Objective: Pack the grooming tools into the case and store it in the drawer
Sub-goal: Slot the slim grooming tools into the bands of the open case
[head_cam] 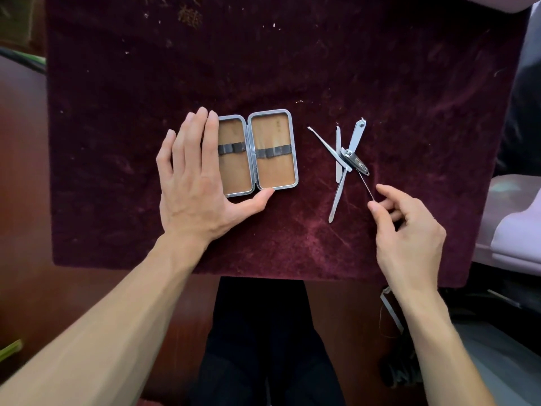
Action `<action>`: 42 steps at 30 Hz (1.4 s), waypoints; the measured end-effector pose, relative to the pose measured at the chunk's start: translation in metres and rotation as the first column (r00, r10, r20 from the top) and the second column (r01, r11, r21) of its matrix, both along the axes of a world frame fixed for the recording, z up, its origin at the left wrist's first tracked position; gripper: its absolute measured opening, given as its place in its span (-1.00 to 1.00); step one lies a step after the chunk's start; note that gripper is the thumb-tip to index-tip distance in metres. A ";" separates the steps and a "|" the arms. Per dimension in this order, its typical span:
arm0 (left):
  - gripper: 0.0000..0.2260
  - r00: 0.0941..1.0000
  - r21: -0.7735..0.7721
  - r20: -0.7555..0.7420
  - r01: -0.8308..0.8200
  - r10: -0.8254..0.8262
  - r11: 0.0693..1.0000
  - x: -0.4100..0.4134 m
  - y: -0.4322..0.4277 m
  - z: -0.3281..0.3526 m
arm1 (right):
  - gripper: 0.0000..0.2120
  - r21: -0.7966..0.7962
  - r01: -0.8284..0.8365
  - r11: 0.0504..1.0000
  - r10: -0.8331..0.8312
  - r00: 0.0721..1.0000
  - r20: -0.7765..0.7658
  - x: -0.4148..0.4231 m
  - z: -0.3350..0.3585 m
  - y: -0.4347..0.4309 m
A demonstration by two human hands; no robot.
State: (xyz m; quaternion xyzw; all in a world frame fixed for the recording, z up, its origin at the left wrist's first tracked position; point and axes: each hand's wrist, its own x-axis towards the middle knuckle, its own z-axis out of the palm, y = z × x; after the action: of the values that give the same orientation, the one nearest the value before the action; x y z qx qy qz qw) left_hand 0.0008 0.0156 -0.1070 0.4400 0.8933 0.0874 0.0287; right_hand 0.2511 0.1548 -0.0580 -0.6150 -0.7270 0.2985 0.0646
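A small metal case (273, 174) lies open and flat on the dark red velvet cloth (292, 68), showing tan lining and a dark elastic strap in each half. My left hand (196, 183) rests flat against its left side, thumb touching the front edge. To the right lies a crossed pile of metal grooming tools (344, 159): nail clippers, tweezers, a file and a pick. My right hand (407, 227) pinches the near end of a thin needle-like tool (366, 187) that runs up into the pile.
The velvet cloth covers a small table; its front edge is near my legs. A pale purple cushion (515, 230) sits at the right. Dark bags lie on the floor at the lower right. Small crumbs dot the cloth's far side.
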 end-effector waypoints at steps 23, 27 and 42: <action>-0.06 0.999 -0.028 0.025 -0.028 0.029 0.999 0.001 0.003 0.005 | -0.85 -0.560 0.015 0.829 -0.198 0.943 -0.268 -0.079 0.005 -0.038; -0.07 0.999 -0.025 0.016 -0.035 0.035 0.999 0.001 0.004 0.005 | -0.83 -0.556 0.042 0.830 -0.228 0.936 -0.269 -0.087 0.002 -0.036; -0.06 0.999 -0.040 0.016 -0.040 0.041 0.998 0.001 0.004 0.003 | -0.60 -0.444 0.100 0.890 -0.182 0.972 -0.147 -0.109 -0.004 -0.030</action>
State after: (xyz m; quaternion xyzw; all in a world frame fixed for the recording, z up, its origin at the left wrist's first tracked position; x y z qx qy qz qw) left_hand 0.0016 0.0191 -0.1039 0.4204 0.9032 0.0742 0.0432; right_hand 0.1416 0.1245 -0.0615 -0.6350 -0.5863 0.5028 0.0148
